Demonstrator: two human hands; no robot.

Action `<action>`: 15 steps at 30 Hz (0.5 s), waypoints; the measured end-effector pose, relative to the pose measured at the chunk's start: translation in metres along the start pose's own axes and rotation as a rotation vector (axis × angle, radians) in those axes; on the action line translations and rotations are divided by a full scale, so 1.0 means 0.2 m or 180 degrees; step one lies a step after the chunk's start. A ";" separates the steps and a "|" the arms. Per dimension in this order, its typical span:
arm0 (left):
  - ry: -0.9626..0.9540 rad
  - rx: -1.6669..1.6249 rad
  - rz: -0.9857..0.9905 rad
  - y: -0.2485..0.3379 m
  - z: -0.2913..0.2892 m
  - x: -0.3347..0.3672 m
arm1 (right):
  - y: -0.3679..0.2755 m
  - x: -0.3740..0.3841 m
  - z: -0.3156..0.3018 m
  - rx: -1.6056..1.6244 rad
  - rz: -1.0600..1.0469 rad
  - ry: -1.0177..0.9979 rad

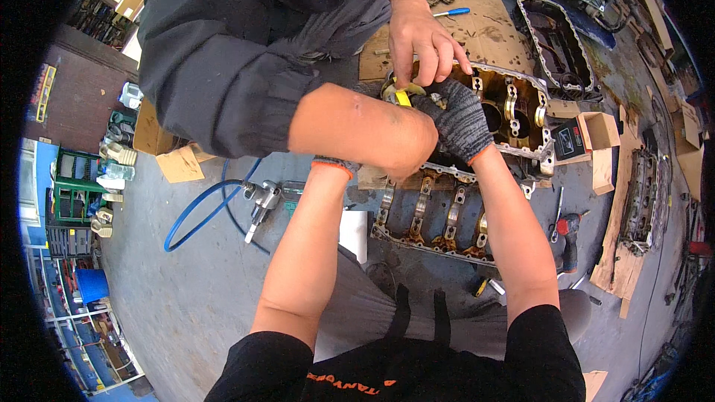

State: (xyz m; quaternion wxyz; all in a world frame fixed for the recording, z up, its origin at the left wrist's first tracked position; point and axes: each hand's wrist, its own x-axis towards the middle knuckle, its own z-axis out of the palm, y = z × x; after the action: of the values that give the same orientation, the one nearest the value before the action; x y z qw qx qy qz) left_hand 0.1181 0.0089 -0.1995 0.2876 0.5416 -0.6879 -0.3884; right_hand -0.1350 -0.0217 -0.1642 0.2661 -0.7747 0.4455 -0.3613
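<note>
My right hand (460, 117), in a dark grey knit glove with an orange cuff, rests over the left part of an upturned engine block (538, 123). Its fingers look curled, and what they hold is hidden. A co-worker's forearm (365, 130) crosses in front of my left hand, leaving only the glove's cuff (334, 164) visible. The co-worker's other hand (426, 41) reaches down onto the block beside my right fingers. A bright yellow piece (403, 97) shows between these hands. Nearer to me lies a metal bearing frame (421, 205) with several crossbars.
An impact wrench (262, 201) with a blue hose (175, 223) lies left. A white paper roll (354, 234) stands near my left forearm. Right are an open carton (599, 138), a red-and-black power tool (568, 234) and an oil pan (555, 45). A blue-handled screwdriver (454, 12) lies on cardboard.
</note>
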 end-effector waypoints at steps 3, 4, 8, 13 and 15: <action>0.0515 0.0006 0.0209 -0.49 0.03 0.01 | 0.04 0.02 -0.01 -0.0038 -0.0244 -0.0081; 0.0710 -0.0588 0.0231 -0.55 0.09 0.04 | 0.05 0.04 -0.01 -0.0047 -0.0269 -0.0083; 0.1198 0.0353 0.0861 -0.31 0.17 0.15 | 0.11 0.06 -0.02 -0.0449 -0.0487 -0.0241; 0.1120 0.2324 0.1442 0.21 0.03 0.13 | 0.06 0.02 -0.04 -0.0036 -0.0214 0.0208; 0.0930 0.2064 0.0761 0.31 0.01 0.08 | 0.02 0.02 -0.05 -0.0244 -0.0066 0.0181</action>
State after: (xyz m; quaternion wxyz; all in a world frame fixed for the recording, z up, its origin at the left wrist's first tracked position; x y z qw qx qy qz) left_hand 0.0807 0.0002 -0.1485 0.2396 0.5701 -0.7852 -0.0327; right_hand -0.1432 -0.0287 -0.1609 0.2197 -0.7784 0.4583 -0.3686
